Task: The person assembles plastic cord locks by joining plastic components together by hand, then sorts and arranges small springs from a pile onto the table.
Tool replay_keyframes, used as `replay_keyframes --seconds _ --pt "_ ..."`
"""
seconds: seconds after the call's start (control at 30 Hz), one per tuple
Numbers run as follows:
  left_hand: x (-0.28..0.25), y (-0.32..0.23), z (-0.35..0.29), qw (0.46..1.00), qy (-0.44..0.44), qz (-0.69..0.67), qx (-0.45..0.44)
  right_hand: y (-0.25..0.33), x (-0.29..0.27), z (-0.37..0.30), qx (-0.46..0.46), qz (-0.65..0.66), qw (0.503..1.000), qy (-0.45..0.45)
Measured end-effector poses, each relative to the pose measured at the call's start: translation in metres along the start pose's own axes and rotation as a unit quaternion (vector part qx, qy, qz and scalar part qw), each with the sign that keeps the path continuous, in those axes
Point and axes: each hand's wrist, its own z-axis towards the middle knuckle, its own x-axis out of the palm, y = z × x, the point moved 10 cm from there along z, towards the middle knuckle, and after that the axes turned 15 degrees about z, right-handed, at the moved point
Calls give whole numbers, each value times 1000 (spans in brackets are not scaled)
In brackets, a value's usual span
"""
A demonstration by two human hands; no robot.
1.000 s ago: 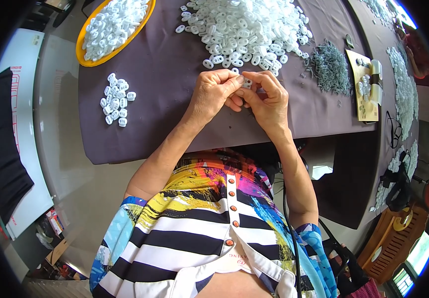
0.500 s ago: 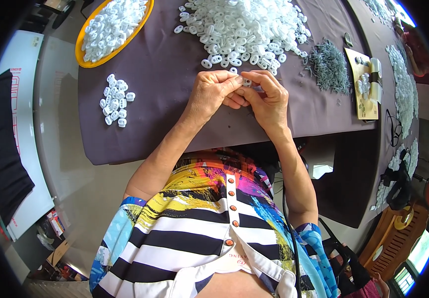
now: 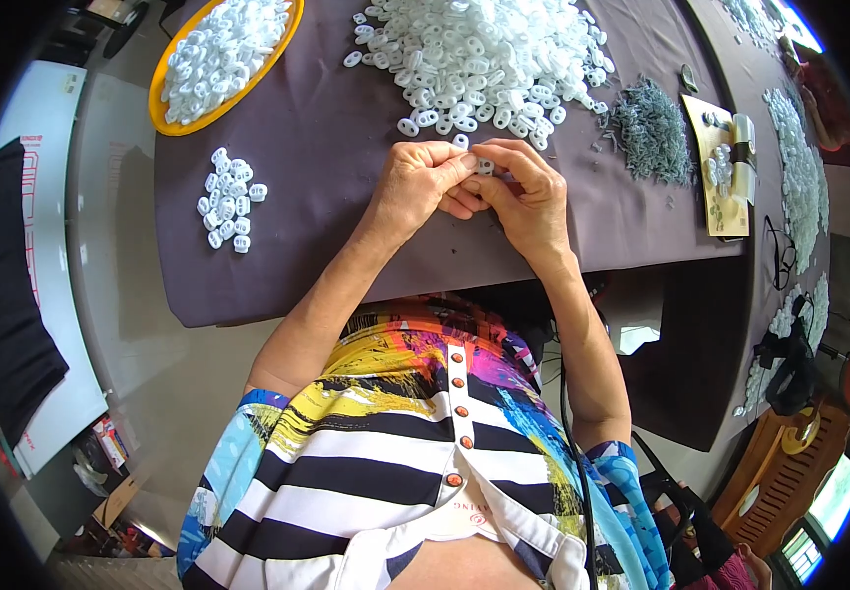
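Observation:
A small white plastic two-hole piece [image 3: 485,166], shaped like a cord lock, is pinched at the near side of the big pile. My right hand [image 3: 531,192] closes thumb and fingers round it. From the other side my left hand [image 3: 413,187] is closed, its thumb and fingertip meeting at the piece's left end; anything smaller between them is hidden. Just beyond my fingers spreads a heap of loose white two-hole pieces [image 3: 484,59]. To the left lies a small cluster of white pieces [image 3: 226,202] with grey marks in their holes.
A yellow oval basket [image 3: 157,88] full of white pieces stands at the far left. Right of the heap lies a mound of small grey parts [image 3: 653,133]. Farther right are a tan board [image 3: 730,216], black-framed glasses [image 3: 782,246] and more white pieces [image 3: 796,177]. The brown-covered table [image 3: 317,128] ends before my body.
My hands stay together over the same spot. The fingers of my right hand have shifted slightly left, and the white piece has turned a little, showing its holes more.

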Motion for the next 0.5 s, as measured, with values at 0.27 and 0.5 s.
replay_keyframes --seconds 0.27,0.5 --pt "-2 -4 -5 999 2 40 21 -4 2 -5 24 32 999 8" --pt "-3 -6 -6 999 -10 34 35 3 1 -4 13 13 1000 11"
